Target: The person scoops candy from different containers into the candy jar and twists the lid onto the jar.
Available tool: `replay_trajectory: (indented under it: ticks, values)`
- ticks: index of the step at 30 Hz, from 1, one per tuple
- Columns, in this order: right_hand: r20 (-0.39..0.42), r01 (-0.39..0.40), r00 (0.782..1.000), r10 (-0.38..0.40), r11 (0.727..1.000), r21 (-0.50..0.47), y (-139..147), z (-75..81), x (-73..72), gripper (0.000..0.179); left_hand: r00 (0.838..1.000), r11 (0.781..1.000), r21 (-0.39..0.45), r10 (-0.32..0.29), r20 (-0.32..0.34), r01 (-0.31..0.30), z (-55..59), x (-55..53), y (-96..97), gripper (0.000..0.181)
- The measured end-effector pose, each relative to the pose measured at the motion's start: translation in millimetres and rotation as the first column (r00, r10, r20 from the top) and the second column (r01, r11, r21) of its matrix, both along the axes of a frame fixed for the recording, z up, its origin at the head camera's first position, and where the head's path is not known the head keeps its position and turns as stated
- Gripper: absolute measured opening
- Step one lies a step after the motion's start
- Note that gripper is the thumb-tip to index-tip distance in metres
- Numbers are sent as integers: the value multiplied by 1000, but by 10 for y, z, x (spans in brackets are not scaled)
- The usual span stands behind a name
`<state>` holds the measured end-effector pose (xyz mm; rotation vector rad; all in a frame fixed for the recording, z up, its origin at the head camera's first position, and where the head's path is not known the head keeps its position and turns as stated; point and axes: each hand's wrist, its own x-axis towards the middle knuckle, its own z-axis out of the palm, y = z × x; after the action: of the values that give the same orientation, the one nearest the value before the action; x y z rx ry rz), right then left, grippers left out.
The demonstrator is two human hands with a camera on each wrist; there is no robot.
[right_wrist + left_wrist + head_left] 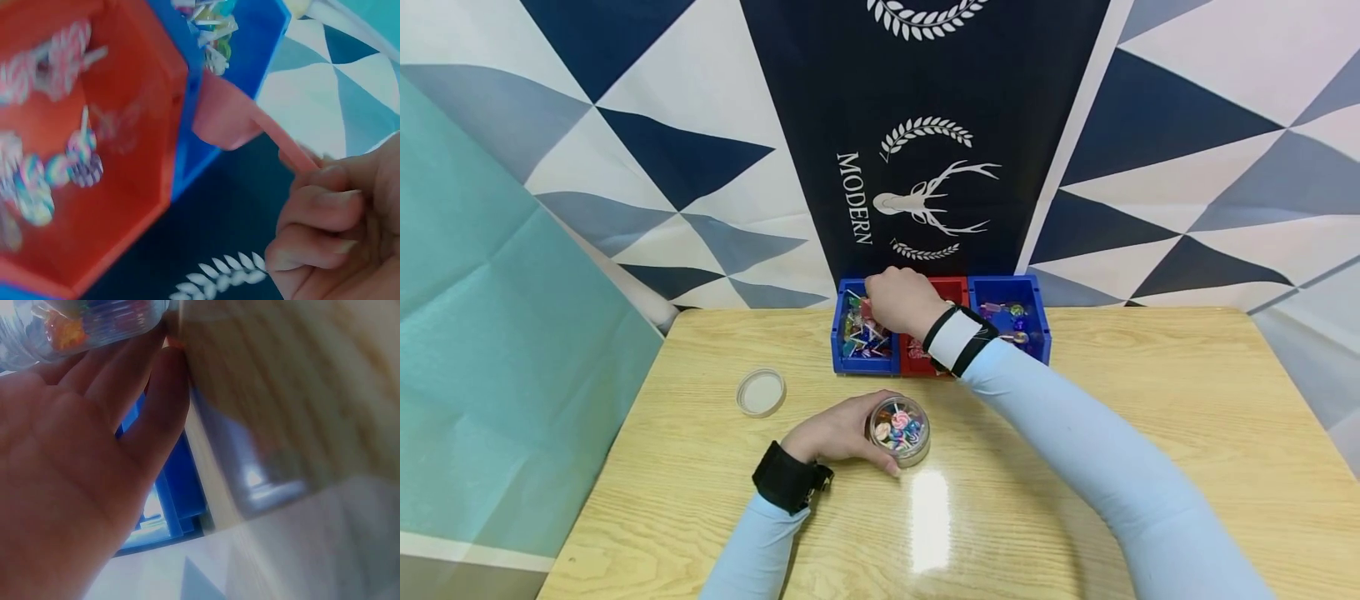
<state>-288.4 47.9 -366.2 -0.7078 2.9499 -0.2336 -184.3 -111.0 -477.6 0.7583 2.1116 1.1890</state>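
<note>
My left hand (pixel 838 429) curls its fingers and thumb round a clear round jar (pixel 919 455) on the table. Small colourful lollipops (pixel 900 422) fill it. In the left wrist view, the jar's clear wall (pixel 140 315) rests by my fingers. Farther back, my right hand (pixel 901 302) grips the thin handle of a pinkish-red scoop (pixel 225 115). The scoop's bowl reaches into the left blue bin (pixel 841 363), among wrapped candies and small sticks (pixel 859 332). What lies inside the bowl is hidden.
A red bin (pixel 144 187) with swirled lollipops sits in the middle, partly behind my right wrist. Right of it stands another blue bin (pixel 1042 333) holding a few candies. A round lid (pixel 761 392) lies on the wooden table (pixel 685 467). Patterned cloth rises behind.
</note>
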Motion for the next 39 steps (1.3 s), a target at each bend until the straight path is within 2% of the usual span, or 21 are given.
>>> replay_trajectory:
  ticks: [3, 6, 9, 12, 16, 23, 26, 29, 32, 35, 39]
  values:
    - [84, 90, 993, -82, 991, -100, 23, -66, -34, 18, 1000, 1000, -6, -3, -3, 3, -1, 0, 6, 88]
    - [138, 194, 976, -166, 955, -224, 79, -151, -65, 25, 1000, 1000, -11, -4, -5, 4, 1, -1, 13, 89]
    - [220, 291, 950, -221, 879, -377, 161, -242, -57, 32, 1000, 1000, -16, 0, -6, 0, 4, -3, 12, 89]
    - [295, 344, 930, -219, 804, -485, 237, -332, -6, 36, 1000, 1000, -20, 5, -3, -5, 10, -4, 4, 89]
    - [349, 376, 915, -200, 733, -567, 298, -449, 97, 36, 1000, 1000, -18, 8, 0, -8, 18, -1, -8, 89]
    - [475, 488, 860, -187, 574, -657, 347, -621, 243, 35, 1000, 999, -33, 11, -4, -12, 23, 9, -4, 90]
    - [491, 514, 848, -199, 538, -669, 341, -654, 271, 34, 1000, 999, -33, 11, -5, -11, 23, 6, -1, 89]
    - [494, 520, 846, -199, 508, -687, 328, -689, 278, 33, 1000, 1000, -27, 8, 0, -8, 21, -2, 0, 88]
    - [493, 517, 849, -189, 491, -701, 319, -720, 281, 33, 1000, 1000, -29, 7, -8, -7, 19, -8, 0, 88]
    - [493, 519, 848, -193, 489, -701, 326, -730, 300, 31, 1000, 999, -40, 3, -17, -4, 19, -10, 0, 89]
    - [513, 542, 835, -201, 463, -701, 349, -717, 341, 28, 1000, 999, -42, 0, -18, -1, 17, -10, 7, 90]
